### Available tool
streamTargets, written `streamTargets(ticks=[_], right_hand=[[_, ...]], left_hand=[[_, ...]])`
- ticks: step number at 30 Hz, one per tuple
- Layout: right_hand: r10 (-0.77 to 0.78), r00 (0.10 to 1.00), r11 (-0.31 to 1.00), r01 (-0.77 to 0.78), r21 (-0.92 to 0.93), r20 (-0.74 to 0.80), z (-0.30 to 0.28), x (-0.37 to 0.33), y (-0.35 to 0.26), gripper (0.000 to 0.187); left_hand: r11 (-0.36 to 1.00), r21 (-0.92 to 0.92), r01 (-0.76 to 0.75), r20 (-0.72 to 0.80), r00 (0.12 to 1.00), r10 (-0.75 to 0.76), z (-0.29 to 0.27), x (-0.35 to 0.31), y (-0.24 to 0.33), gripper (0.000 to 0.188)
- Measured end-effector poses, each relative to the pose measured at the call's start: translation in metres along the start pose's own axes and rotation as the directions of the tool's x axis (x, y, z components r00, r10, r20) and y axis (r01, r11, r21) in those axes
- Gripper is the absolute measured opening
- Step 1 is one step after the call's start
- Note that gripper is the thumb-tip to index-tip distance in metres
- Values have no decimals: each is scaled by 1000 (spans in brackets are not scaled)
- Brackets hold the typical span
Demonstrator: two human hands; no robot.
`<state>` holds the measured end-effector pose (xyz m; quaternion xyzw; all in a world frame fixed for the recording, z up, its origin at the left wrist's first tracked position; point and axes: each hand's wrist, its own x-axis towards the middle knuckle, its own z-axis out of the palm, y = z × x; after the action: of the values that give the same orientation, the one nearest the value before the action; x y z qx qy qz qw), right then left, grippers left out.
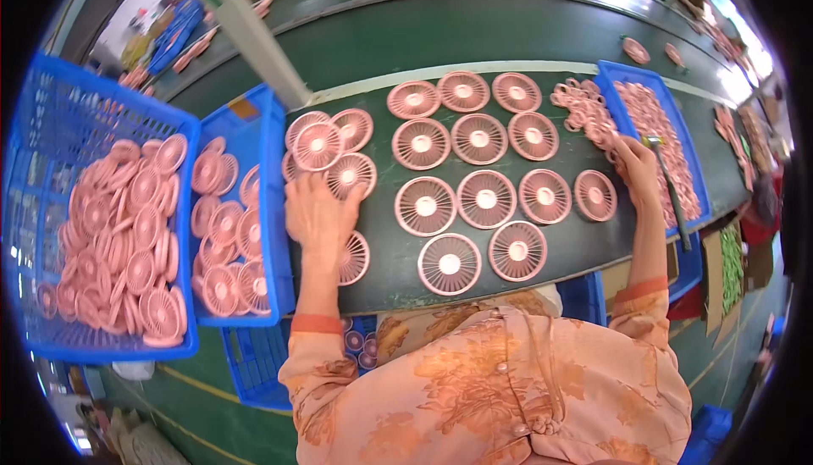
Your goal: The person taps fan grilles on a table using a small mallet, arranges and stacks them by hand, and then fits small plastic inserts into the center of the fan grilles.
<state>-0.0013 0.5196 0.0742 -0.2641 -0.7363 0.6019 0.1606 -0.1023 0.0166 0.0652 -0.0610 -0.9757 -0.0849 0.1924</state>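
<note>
My left hand (315, 213) is at the left of the green work table, its fingers closed at the edge of a pink round fan grille (349, 175). Its fingertips are partly hidden. Overlapping grilles (318, 145) lie just beyond it, and another grille (354, 258) is beside my wrist. At the right, my right hand (637, 170) pinches a small pink ring at the near end of a heap of pink rings (584, 107). Between my hands, several grilles (486, 199) lie flat in rough rows, each with a pale centre.
Two blue crates of pink grilles stand at the left, a large one (190, 236) and a smaller one (278, 211). A blue tray (622, 84) of small pink parts sits at the right, with a dark-handled tool (673, 190) across it. Beyond the table runs a green conveyor (440, 33).
</note>
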Motion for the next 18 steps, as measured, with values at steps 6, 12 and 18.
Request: streamTargets(ticks=[6,12,18], right_hand=[[21,998,883,10,468,-61,-2,11,0,24],[-5,1000,703,-19,711,31,20,-9,-7,20],[-33,942,755,-195,626,334,86,-61,-10,16]], left_hand=[[988,-119,94,106,991,-82,-4,4,5,61],[992,-101,76,97,993,-67,-9,4,12,62],[998,-27,48,154,987,-43,-9,10,8,67]])
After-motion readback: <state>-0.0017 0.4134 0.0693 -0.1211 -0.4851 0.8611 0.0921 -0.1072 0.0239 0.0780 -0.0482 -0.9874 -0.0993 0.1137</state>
